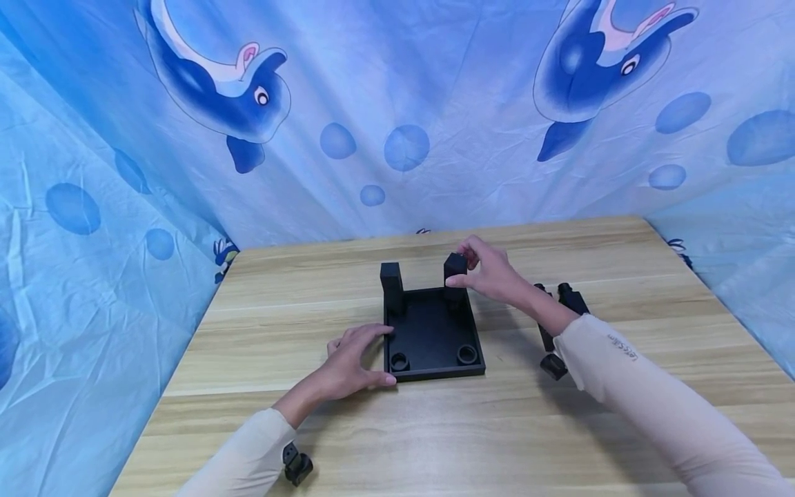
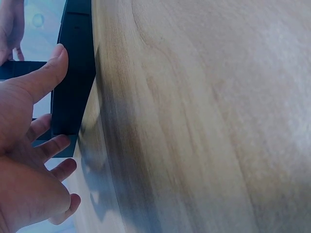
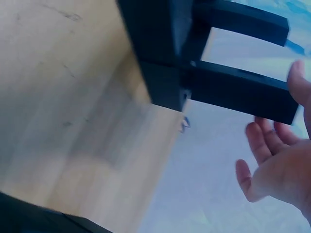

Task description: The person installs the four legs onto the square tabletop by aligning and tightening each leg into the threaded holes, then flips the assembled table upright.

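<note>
Right now, a black tray (image 1: 428, 336) sits flat on the wooden table (image 1: 261, 345), in front of the person, between the two hands. Two black legs stand up at its far corners — the left leg (image 1: 392, 283) is on its own, and the right leg (image 1: 455, 266) is in the right hand (image 1: 491, 273). That hand pinches the leg near its top, with the thumb on one side and fingers on the other. The left hand (image 1: 354, 366) is at the tray's left side. Its fingers are spread and loose, the thumb touching by the near corner and a finger up at the left edge. Two round rings (image 1: 466, 355) sit in the near corners of the tray. Off to the right, two black blocks (image 1: 573, 299) lie on the table, partly hidden by the right arm. Both arms have pale sleeves (image 1: 658, 393). Behind the table hangs a blue cloth (image 1: 373, 83) — it has dolphins and round bubbles on it.
</note>
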The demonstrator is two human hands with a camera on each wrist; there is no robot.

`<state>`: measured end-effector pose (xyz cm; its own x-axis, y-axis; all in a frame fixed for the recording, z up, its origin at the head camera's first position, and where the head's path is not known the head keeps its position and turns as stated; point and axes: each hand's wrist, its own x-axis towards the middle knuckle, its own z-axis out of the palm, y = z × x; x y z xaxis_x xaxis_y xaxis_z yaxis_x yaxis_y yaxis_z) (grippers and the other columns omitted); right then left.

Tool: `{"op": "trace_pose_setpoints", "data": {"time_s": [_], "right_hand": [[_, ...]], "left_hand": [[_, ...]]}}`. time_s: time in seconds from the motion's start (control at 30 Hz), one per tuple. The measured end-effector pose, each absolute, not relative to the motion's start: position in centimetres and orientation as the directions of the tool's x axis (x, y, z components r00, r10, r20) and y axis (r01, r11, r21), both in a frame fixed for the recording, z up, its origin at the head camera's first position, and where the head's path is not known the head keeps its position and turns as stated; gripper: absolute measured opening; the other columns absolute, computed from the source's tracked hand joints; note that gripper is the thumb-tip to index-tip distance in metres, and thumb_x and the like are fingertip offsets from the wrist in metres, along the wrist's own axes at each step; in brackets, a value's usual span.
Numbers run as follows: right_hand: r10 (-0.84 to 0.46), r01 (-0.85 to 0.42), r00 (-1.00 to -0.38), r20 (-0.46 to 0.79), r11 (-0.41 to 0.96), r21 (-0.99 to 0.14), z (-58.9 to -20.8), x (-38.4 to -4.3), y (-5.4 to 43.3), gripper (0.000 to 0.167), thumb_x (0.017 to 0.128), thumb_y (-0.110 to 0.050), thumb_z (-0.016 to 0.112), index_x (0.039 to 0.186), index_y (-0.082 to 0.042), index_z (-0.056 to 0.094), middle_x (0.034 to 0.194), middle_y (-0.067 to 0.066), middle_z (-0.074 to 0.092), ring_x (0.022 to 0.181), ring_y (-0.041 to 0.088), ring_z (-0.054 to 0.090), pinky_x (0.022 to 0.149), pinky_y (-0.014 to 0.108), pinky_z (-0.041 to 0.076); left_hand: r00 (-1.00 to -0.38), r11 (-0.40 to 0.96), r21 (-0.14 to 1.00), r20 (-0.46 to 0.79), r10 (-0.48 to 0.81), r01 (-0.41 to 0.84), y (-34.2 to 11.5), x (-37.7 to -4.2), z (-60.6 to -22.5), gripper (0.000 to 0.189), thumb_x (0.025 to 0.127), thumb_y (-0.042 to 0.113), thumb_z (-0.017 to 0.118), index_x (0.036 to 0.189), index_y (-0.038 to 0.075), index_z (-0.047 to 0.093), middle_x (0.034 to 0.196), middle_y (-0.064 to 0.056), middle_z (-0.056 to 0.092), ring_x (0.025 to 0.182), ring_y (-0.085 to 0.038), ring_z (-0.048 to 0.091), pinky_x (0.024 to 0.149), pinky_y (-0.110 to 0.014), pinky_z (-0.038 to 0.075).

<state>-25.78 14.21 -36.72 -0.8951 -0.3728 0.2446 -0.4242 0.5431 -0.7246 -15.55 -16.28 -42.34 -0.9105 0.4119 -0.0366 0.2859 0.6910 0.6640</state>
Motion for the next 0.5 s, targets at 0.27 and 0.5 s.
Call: {"op": "trace_pose_setpoints", "data": {"time_s": [0.27, 0.5], "right_hand": [[-0.526, -0.47, -0.836, 0.156, 0.539, -0.699, -34.6, -25.9, 15.2, 0.057, 0.089, -0.012, 0.07, 0.141, -0.009, 0.047, 0.138, 0.014, 0.051, 0.117, 0.03, 0.048, 0.097, 0.051, 0.037], [-0.511, -0.474, -0.84, 0.183, 0.526, -0.706, -34.5, -26.2, 15.3, 0.046, 0.089, -0.01, 0.069, 0.133, -0.006, 0.057, 0.127, 0.012, 0.059, 0.115, 0.028, 0.051, 0.099, 0.049, 0.036]], "left_hand": [[-0.911, 0.692, 0.664, -0.038, 0.411, 0.284, -16.3, -15.6, -42.2, 0.084, 0.072, 0.037, 0.084, 0.144, 0.02, 0.044, 0.15, -0.001, 0.038, 0.134, -0.025, 0.03, 0.096, -0.053, 0.015], [-0.909, 0.692, 0.661, -0.035, 0.415, 0.29, -16.3, -15.6, -42.3, 0.084, 0.072, 0.038, 0.084, 0.144, 0.02, 0.044, 0.15, 0.0, 0.039, 0.134, -0.026, 0.03, 0.096, -0.054, 0.015]]}}
